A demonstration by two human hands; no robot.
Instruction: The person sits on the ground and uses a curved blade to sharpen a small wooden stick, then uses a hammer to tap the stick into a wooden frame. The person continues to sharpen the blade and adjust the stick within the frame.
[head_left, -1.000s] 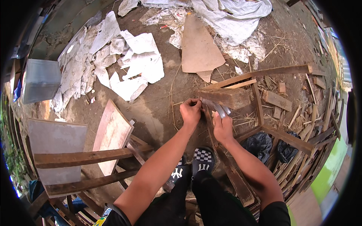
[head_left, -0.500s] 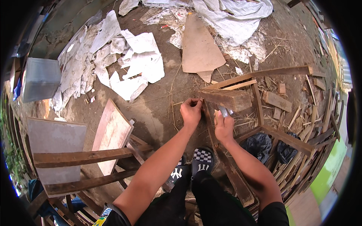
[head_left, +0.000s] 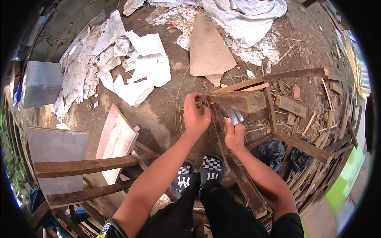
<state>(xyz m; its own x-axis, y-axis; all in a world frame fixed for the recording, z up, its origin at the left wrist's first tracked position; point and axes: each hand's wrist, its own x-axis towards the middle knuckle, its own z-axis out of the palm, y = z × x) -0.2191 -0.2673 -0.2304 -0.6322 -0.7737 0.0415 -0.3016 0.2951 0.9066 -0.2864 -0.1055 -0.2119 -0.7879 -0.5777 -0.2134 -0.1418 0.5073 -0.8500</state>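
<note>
A wooden frame of dark, worn beams stands in front of me, with a thick beam (head_left: pixel 242 101) jutting across its near upper corner. My left hand (head_left: pixel 194 118) is beside that beam's left end, thumb and fingers apart, and I see nothing held between them. Whether its fingertips touch the wood I cannot tell. My right hand (head_left: pixel 235 137) is closed around a hammer-like tool (head_left: pixel 235 116) with a shiny silver metal head, just under the thick beam. The hand covers most of its handle. A long lower beam (head_left: pixel 240 174) of the frame runs between my forearms toward me.
Torn white sheets (head_left: pixel 151 55) and a tapered brown board (head_left: pixel 208 51) lie on the dirt ground ahead. To my left are a grey panel (head_left: pixel 59 148) and dark wooden rails (head_left: pixel 87 166). Scrap wood (head_left: pixel 291 106) and black plastic bags (head_left: pixel 270 154) lie at right.
My left hand has gone from a pinch at the beam's end to spread fingers, shifting slightly left. The tool in my right hand has tilted, showing more of its silver head.
</note>
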